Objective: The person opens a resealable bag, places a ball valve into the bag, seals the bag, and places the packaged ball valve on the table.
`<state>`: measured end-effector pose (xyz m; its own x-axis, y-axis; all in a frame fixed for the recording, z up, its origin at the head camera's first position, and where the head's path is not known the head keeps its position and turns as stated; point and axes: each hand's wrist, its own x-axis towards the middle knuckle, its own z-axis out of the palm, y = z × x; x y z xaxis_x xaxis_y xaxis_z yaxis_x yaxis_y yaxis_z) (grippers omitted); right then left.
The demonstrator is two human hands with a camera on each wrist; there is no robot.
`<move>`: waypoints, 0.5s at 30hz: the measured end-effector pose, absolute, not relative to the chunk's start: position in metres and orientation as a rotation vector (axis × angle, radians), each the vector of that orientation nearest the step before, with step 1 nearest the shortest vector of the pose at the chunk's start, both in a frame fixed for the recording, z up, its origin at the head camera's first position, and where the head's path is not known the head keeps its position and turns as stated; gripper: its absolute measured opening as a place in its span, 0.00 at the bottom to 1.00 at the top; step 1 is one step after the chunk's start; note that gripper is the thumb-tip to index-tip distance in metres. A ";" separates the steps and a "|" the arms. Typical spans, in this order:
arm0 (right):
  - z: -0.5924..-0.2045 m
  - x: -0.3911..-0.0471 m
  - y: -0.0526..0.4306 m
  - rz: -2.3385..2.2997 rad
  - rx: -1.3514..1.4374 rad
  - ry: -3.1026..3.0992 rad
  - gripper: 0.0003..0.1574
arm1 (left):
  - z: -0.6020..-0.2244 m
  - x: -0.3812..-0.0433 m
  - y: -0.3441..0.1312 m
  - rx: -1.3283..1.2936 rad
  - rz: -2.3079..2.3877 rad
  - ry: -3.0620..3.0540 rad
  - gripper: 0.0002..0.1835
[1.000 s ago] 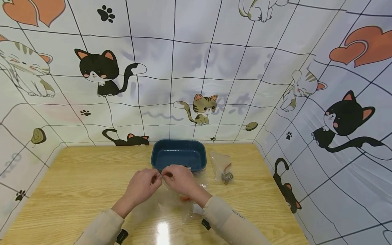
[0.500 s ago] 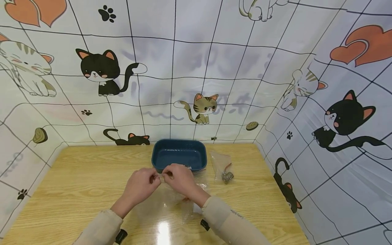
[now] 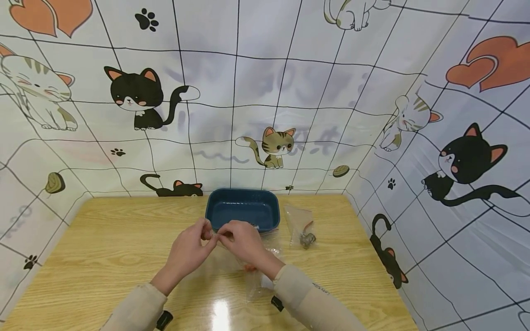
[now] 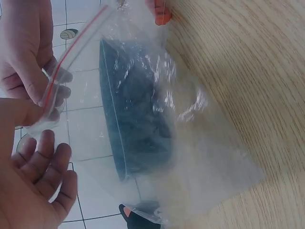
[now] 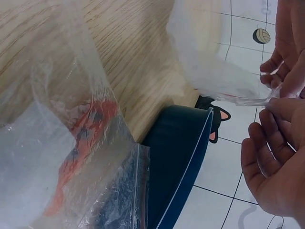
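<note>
clear zip bag (image 4: pixel 190 143), pinched at its top edge
head: left hand (image 3: pixel 188 250), forefinger raised slightly since the last frame, and right hand (image 3: pixel 244 241) grip it by fingertips, before the blue tub (image 3: pixel 242 209). left wrist: it droops over the surface (image 4: pixel 257 57). right wrist: another bag (image 5: pixel 95 167) lies near the tub.

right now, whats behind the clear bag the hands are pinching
In the left wrist view, the blue tub, patterned wall and table show hazily through the clear bag. The tub's inside is unclear, and whatever the left hand and right hand cover is hidden.
</note>
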<state>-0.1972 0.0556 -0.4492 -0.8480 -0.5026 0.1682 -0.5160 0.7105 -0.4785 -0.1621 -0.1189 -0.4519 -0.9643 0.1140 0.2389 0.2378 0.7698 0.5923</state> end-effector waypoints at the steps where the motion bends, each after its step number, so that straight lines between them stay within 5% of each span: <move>1: -0.449 -0.197 0.055 0.813 0.856 -2.876 0.09 | -0.452 -0.162 -0.119 -0.295 -0.956 -2.755 0.10; 15: -0.448 -0.190 0.050 0.405 0.827 -2.801 0.10 | -0.450 -0.163 -0.114 -0.231 -0.934 -2.672 0.04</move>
